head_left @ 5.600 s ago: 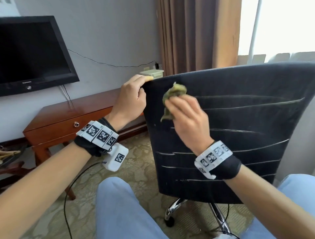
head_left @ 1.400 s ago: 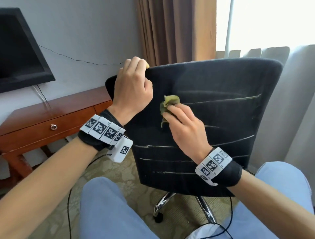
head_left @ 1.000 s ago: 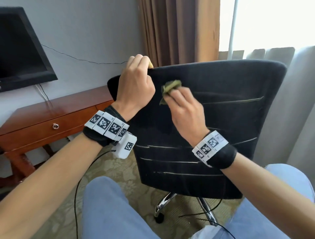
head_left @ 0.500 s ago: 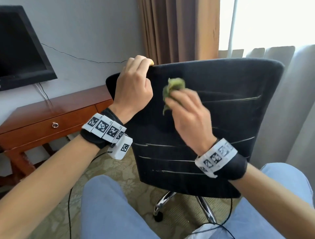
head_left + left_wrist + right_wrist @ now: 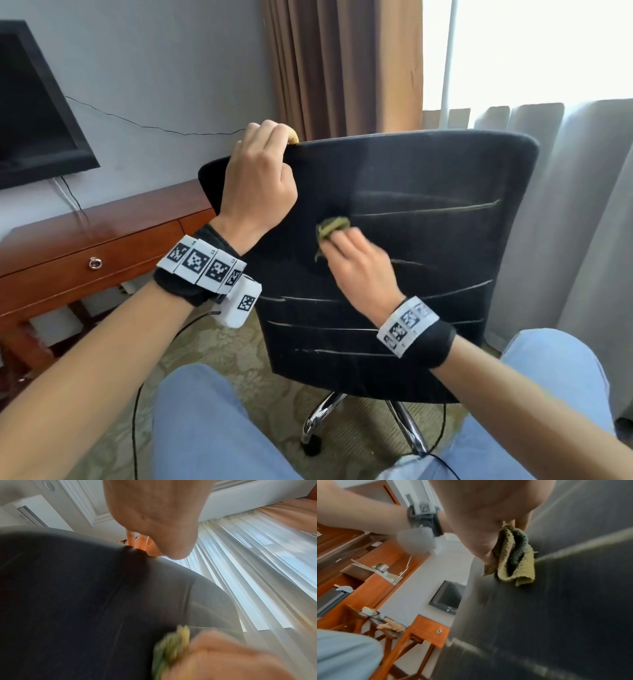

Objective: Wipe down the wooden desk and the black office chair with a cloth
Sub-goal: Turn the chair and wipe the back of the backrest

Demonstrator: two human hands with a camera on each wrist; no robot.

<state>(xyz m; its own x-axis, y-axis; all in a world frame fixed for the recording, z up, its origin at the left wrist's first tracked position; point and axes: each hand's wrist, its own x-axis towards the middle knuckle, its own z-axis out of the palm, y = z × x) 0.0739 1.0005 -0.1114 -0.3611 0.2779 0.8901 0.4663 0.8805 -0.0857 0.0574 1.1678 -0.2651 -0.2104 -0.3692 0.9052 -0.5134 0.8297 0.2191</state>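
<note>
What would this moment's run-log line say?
left hand: grips chair back top edge | right hand: presses green cloth on backrest | desk: untouched

Daylight from the window (image 5: 534, 51) blows out (pure white); both wrist views are motion-blurred.

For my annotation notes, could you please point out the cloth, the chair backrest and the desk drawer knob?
cloth (image 5: 513, 555): right wrist view, folded middle.
chair backrest (image 5: 411, 171): head view, upper panel.
desk drawer knob (image 5: 95, 263): head view, metal centre.
</note>
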